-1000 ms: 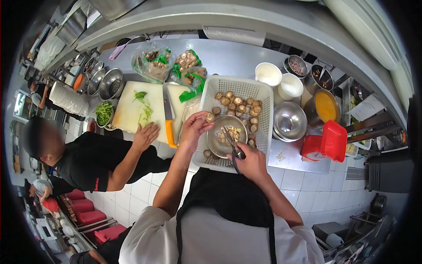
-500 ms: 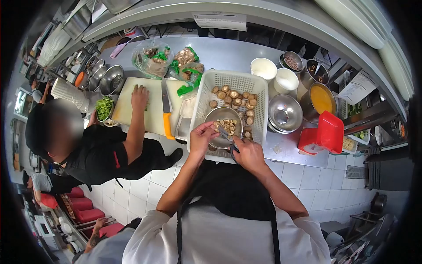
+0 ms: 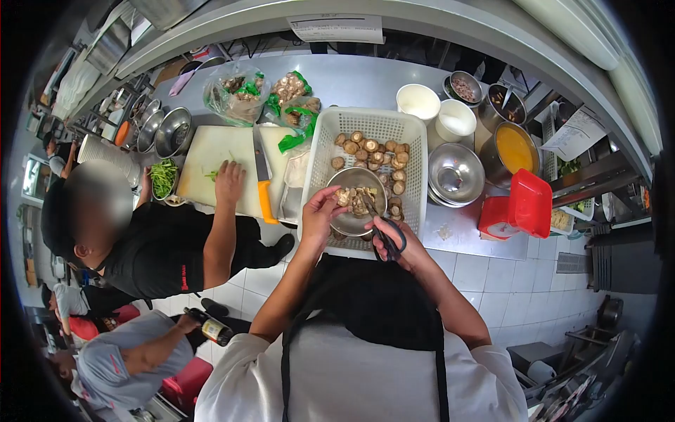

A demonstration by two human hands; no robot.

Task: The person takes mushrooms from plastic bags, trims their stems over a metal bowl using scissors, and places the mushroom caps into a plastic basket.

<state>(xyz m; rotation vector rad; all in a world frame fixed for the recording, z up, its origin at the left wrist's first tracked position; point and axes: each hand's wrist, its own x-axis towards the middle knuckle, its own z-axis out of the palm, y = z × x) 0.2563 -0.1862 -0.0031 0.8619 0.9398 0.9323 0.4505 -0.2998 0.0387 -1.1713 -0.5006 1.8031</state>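
My left hand (image 3: pixel 320 212) pinches a mushroom (image 3: pixel 342 197) by its edge, over the left side of a steel bowl (image 3: pixel 349 224). Black-handled scissors (image 3: pixel 386 234) are gripped in my right hand (image 3: pixel 401 247), their blades pointing up and left across the bowl. Cut mushroom pieces (image 3: pixel 363 199) lie inside the bowl. The bowl rests in a white perforated basket (image 3: pixel 420 141), and whole brown mushrooms (image 3: pixel 373 149) lie loose around its far and right sides.
To the left, a co-worker's hand (image 3: pixel 230 184) is on a cutting board (image 3: pixel 204 165) with greens, beside a yellow-handled knife (image 3: pixel 265 190). White tubs (image 3: pixel 455 123), steel bowls (image 3: pixel 457 172), an orange-filled pot (image 3: pixel 515 151) and a red container (image 3: pixel 529 204) stand right. Mushroom bags (image 3: pixel 235 95) sit behind.
My right hand has turned, showing more of the scissor handles. A mushroom now shows clearly in my left fingers. At lower left, another person has come into view holding a dark bottle.
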